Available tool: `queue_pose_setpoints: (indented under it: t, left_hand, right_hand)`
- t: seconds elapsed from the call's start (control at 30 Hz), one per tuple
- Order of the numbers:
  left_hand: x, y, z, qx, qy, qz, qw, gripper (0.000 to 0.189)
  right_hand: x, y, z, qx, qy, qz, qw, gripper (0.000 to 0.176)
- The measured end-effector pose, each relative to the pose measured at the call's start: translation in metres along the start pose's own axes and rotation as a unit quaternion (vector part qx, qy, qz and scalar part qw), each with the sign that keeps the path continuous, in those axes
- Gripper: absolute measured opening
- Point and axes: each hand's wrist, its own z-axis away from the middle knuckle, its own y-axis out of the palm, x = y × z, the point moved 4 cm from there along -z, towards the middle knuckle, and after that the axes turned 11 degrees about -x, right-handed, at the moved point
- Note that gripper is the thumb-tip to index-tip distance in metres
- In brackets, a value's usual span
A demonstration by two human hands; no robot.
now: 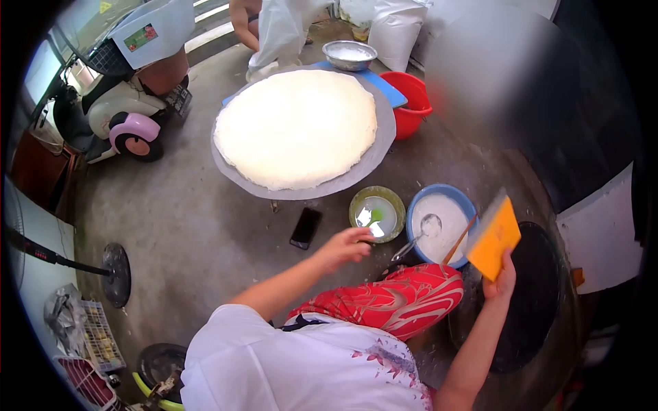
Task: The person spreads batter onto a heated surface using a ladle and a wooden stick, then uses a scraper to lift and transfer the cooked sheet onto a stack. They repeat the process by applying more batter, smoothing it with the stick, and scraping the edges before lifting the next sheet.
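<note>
My right hand (500,277) grips a flat yellow-orange scraper (496,236), tilted up with a pale, blurred edge. It is raised just right of a blue basin (473,200) of white batter-like mix, with a ladle (430,226) and a wooden stick (460,240) in it. My left hand (345,248) reaches toward a green bowl (355,205) of cloudy liquid, a green object (375,217) inside. Its fingers are loosely bent, with nothing visible in them. Beyond the bowl, a large pale round sheet (295,130) covers most of a round griddle-like plate (233,179).
A phone (306,228) lies on the floor left of the bowl. Behind the plate are a metal bowl (349,60), a red bucket (411,123) and white sacks (395,31). A person (243,24) is at the back. A scooter (116,113) and fan base (116,274) stand left; a dark round tub (541,301) is right.
</note>
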Motion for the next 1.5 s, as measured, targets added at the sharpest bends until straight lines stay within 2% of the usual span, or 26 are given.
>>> queue_pose_setpoints:
  t: [0.1, 0.13, 0.2, 0.23, 0.3, 0.33, 0.37, 0.4, 0.43, 0.47, 0.53, 0.6, 0.63, 0.7, 0.73, 0.8, 1.03, 1.47, 1.5]
  left_hand:
    - [-0.016, 0.084, 0.015, 0.141, 0.055, 0.05, 0.987, 0.068]
    - [-0.02, 0.099, 0.015, 0.14, 0.077, 0.056, 0.986, 0.066]
    - [-0.027, 0.114, 0.012, 0.105, 0.029, 0.14, 0.984, 0.051]
    - [-0.028, 0.109, 0.009, 0.101, 0.03, 0.141, 0.984, 0.051]
    - [-0.026, 0.091, -0.006, 0.08, 0.007, 0.124, 0.989, 0.035]
    - [-0.032, 0.082, -0.011, 0.08, 0.009, 0.123, 0.989, 0.035]
    - [-0.045, 0.063, -0.014, 0.014, 0.093, -0.047, 0.994, 0.033]
    - [-0.061, 0.043, -0.016, -0.054, 0.172, -0.214, 0.96, 0.031]
    - [-0.086, 0.022, -0.016, -0.134, 0.316, -0.385, 0.857, 0.038]
    - [-0.11, 0.003, -0.012, -0.207, 0.437, -0.53, 0.697, 0.044]
    - [-0.144, -0.035, -0.02, -0.343, 0.38, -0.73, 0.453, 0.054]
    - [-0.157, -0.082, -0.034, -0.384, 0.259, -0.756, 0.462, 0.06]
    - [-0.164, -0.092, -0.036, -0.385, 0.261, -0.756, 0.461, 0.06]
    - [-0.167, -0.118, -0.042, -0.383, 0.09, -0.787, 0.475, 0.062]
    - [-0.169, -0.124, -0.044, -0.383, 0.091, -0.787, 0.474, 0.062]
    - [-0.164, -0.139, -0.049, -0.365, 0.03, -0.769, 0.523, 0.065]
    - [-0.161, -0.155, -0.057, -0.368, 0.067, -0.784, 0.495, 0.065]
    - [-0.168, -0.154, -0.058, -0.338, 0.042, -0.787, 0.514, 0.066]
    - [-0.167, -0.143, -0.057, -0.362, 0.108, -0.795, 0.475, 0.066]
  right_hand:
    - [-0.034, 0.079, 0.02, 0.083, -0.004, 0.027, 0.996, 0.039]
    - [-0.046, 0.099, 0.026, 0.084, 0.001, 0.028, 0.996, 0.039]
    - [-0.066, 0.127, 0.038, 0.101, 0.017, 0.027, 0.994, 0.037]
    - [-0.073, 0.132, 0.043, 0.102, 0.02, 0.027, 0.994, 0.037]
    - [-0.083, 0.136, 0.043, 0.081, 0.018, 0.026, 0.996, 0.035]
    - [-0.084, 0.134, 0.04, 0.083, 0.017, 0.025, 0.996, 0.035]
    - [-0.082, 0.125, 0.036, 0.059, 0.01, 0.023, 0.998, 0.036]
    - [-0.08, 0.116, 0.032, 0.035, 0.004, 0.021, 0.999, 0.036]
    - [-0.078, 0.108, 0.029, 0.038, 0.002, 0.019, 0.999, 0.036]
    - [-0.077, 0.098, 0.027, 0.025, 0.003, 0.022, 0.999, 0.036]
    - [-0.08, 0.085, 0.025, 0.014, 0.005, 0.025, 1.0, 0.037]
    - [-0.088, 0.076, 0.021, 0.005, 0.033, 0.01, 0.999, 0.037]
    - [-0.088, 0.078, 0.022, 0.007, 0.032, 0.009, 0.999, 0.037]
    - [-0.087, 0.084, 0.027, 0.011, 0.014, 0.015, 1.0, 0.036]
    - [-0.086, 0.085, 0.027, 0.011, 0.014, 0.014, 1.0, 0.036]
    - [-0.087, 0.083, 0.028, 0.004, 0.018, 0.011, 1.0, 0.035]
    - [-0.09, 0.078, 0.025, 0.013, 0.028, 0.007, 1.0, 0.036]
    - [-0.091, 0.071, 0.025, 0.013, 0.03, -0.021, 0.999, 0.037]
    - [-0.091, 0.072, 0.025, 0.014, 0.031, -0.02, 0.999, 0.037]
